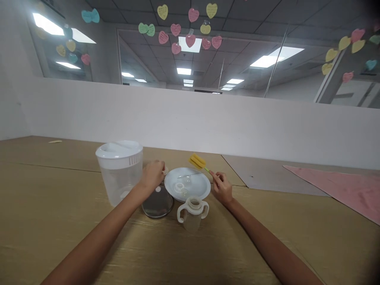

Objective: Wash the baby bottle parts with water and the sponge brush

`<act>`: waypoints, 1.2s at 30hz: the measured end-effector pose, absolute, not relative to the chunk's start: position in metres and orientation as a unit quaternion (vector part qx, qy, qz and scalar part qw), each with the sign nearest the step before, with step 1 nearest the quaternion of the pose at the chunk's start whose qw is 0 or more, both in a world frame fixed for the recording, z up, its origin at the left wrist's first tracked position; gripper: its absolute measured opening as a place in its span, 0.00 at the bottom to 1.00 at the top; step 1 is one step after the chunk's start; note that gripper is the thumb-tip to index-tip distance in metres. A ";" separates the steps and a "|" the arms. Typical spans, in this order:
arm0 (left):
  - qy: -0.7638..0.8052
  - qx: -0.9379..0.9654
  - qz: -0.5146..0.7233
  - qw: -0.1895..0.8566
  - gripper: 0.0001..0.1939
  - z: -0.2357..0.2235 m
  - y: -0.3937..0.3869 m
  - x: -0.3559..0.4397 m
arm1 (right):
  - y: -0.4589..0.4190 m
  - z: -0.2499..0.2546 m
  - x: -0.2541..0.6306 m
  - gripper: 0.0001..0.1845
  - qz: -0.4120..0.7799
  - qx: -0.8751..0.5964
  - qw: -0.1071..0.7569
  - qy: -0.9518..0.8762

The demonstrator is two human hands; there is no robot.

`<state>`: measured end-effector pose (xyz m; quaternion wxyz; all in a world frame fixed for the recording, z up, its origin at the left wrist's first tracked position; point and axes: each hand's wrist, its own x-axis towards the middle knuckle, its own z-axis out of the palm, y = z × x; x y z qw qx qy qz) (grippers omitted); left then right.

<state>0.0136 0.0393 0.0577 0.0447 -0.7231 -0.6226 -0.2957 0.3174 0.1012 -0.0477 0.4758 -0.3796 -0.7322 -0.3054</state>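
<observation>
My left hand (154,176) pinches a small pale translucent ring (165,170) at its fingertips, just above a round glass lid (157,204) and beside a large clear plastic jug with a white lid (119,172). My right hand (221,188) grips the green stem of a yellow sponge bottle brush (198,161), whose head sticks out past the far rim of a white plate (196,182). Small clear bottle parts (179,187) lie on the plate. Nearest me stands a translucent two-handled sippy cup (192,213) without a cap.
The objects stand on a tan table (59,221) with seams across its surface. A pink sheet (347,190) lies at the right, on a grey board. A white partition (178,118) rises behind the table, with paper hearts on glass above it.
</observation>
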 end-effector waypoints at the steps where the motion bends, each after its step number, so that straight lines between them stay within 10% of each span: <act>1: -0.631 -0.719 -0.289 0.039 0.06 0.056 0.041 0.011 | 0.101 -0.048 0.317 0.25 -0.306 -0.379 0.475 -0.732; 36: -0.552 -0.798 -0.242 0.004 0.24 0.046 0.059 0.089 | 0.095 -0.046 0.317 0.14 -0.090 -0.468 0.468 -0.744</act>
